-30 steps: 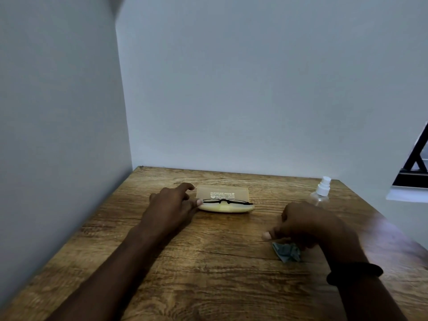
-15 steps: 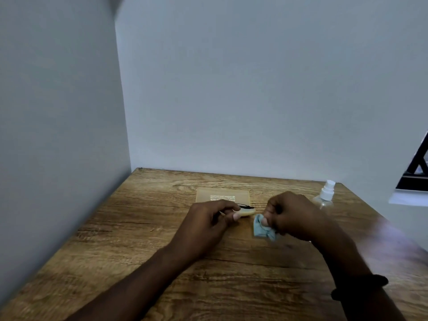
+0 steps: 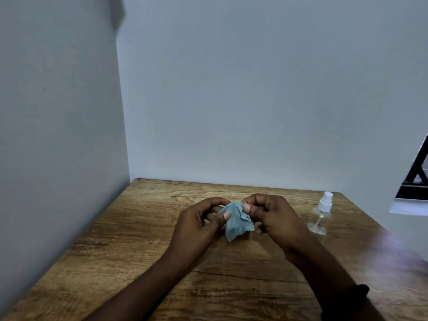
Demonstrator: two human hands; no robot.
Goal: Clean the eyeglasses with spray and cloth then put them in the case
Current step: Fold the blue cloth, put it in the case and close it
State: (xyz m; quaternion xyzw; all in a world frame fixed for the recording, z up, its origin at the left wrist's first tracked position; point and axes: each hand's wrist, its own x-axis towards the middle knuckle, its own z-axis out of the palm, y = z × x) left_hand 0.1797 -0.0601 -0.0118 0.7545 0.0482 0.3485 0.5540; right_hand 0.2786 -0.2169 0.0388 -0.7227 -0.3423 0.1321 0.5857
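Blue cloth [image 3: 234,220] is pinched by the left hand [image 3: 196,225] and right hand [image 3: 275,218] above the wooden table [image 3: 139,239], whose middle is screened by them; a clear spray bottle [image 3: 320,215] is stood apart at right.

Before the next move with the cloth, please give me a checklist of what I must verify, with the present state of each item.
1. Small blue-grey cleaning cloth held by both hands: ok, the left hand and the right hand both pinch it over the brown wooden table.
2. Eyeglasses inside the grip: cannot tell, the hands and the cloth hide them.
3. Lenses wet with spray: cannot tell.
4. Clear plastic spray bottle with white nozzle out of the way: ok, it stands upright to the right of the right hand.
5. Case open and ready: cannot tell, it is not visible.
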